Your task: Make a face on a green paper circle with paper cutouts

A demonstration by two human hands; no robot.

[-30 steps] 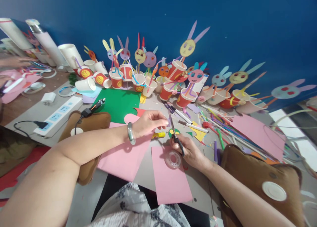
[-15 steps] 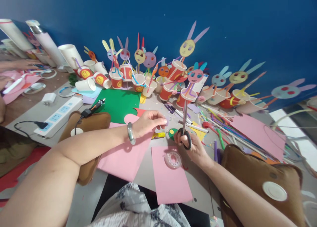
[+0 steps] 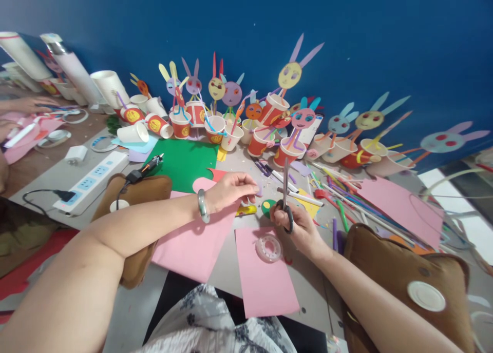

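Observation:
My left hand (image 3: 231,188) hovers over the table with a bangle on the wrist, its fingertips pinched on a small pale purple paper piece (image 3: 260,190). To its right, my right hand (image 3: 298,227) is closed round the black handles of a pair of scissors (image 3: 285,194), whose closed blades point up and away from me. A roll of clear tape (image 3: 269,248) lies on a pink paper sheet (image 3: 265,286) just below the right hand. A second pink sheet (image 3: 194,245) lies under my left wrist.
A row of paper cups with paper rabbit heads (image 3: 231,112) stands along the blue wall. Green paper (image 3: 185,160), a glue gun (image 3: 148,167), a power strip (image 3: 90,181), pens and straws (image 3: 339,199) litter the table. Brown cushions (image 3: 400,276) flank me. Another person's hands (image 3: 26,106) work at far left.
My right hand drew the scissors away from the purple piece and swung the blades from leaning left to upright. The left hand stayed put, still pinching the piece.

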